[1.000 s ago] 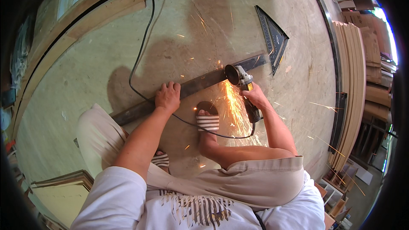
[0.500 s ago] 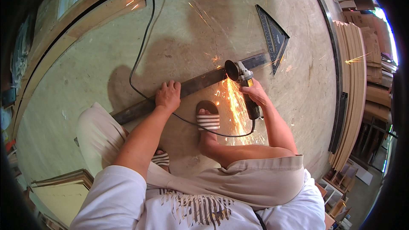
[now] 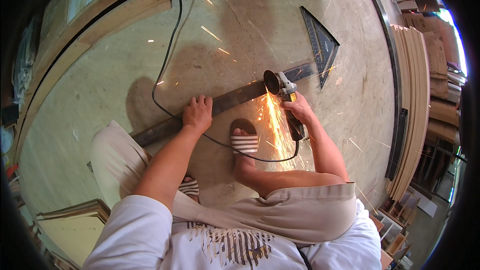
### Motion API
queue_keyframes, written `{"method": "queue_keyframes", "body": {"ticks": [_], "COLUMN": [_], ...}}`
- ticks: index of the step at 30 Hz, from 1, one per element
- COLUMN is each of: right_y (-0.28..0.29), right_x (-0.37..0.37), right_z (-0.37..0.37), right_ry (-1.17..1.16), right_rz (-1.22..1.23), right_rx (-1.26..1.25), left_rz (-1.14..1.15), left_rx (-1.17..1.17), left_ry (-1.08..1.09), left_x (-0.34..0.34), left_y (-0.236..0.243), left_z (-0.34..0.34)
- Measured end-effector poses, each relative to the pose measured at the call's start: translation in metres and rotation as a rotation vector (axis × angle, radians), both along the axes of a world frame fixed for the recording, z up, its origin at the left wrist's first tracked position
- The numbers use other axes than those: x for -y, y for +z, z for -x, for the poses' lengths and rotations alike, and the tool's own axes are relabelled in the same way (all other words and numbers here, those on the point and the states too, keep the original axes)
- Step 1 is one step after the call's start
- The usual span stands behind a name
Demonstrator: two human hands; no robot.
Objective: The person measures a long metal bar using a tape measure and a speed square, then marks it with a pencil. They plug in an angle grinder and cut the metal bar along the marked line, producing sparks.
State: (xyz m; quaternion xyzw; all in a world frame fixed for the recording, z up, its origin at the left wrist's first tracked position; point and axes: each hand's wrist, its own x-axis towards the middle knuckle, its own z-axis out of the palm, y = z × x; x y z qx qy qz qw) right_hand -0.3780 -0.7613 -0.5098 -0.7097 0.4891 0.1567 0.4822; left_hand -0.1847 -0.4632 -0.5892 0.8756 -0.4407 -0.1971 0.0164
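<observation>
A dark metal bar [image 3: 235, 96] lies slantwise across the concrete floor. My left hand [image 3: 198, 113] is closed over the bar, left of its middle, and presses it down. In my right hand [image 3: 300, 108] is an angle grinder [image 3: 288, 90], gripped round its body. Its disc meets the bar toward the right end, and a bright stream of sparks [image 3: 276, 120] runs from there toward me. The grinder's underside and part of my right fingers are hidden.
A black speed square [image 3: 324, 45] lies by the bar's right end. The black power cord [image 3: 169, 55] loops over the bar and past my sandalled foot [image 3: 244, 137], close to the sparks. Stacked boards [image 3: 411, 100] and a long dark bar [image 3: 382, 25] line the right side.
Both hands, the bar and the grinder stay in nearly the same place. Sparks have scattered into new spots across the floor.
</observation>
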Motion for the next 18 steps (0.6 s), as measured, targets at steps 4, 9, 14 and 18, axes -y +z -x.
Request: {"method": "queue_keyframes", "body": {"ticks": [4,9,14,18], "right_y": [-0.015,-0.016,-0.009,0.002], "right_x": [0.004,0.007,0.011,0.012], "right_z": [0.019,0.012,0.005,0.012], "right_ry": [-0.037,0.017,-0.011,-0.251], "right_rz": [-0.043,0.066,-0.011,-0.191], "right_rx": [0.191,0.113,0.128,0.289], "left_rz": [-0.004,0.015,0.03,0.018], "left_rx": [-0.029,-0.028,-0.057,-0.135], "left_ry": [-0.012,0.006,0.008,0.01], "left_x": [0.007,0.007,0.006,0.005], "left_y": [0.002,0.004,0.004,0.011], "left_z": [0.002,0.003,0.001,-0.007]}}
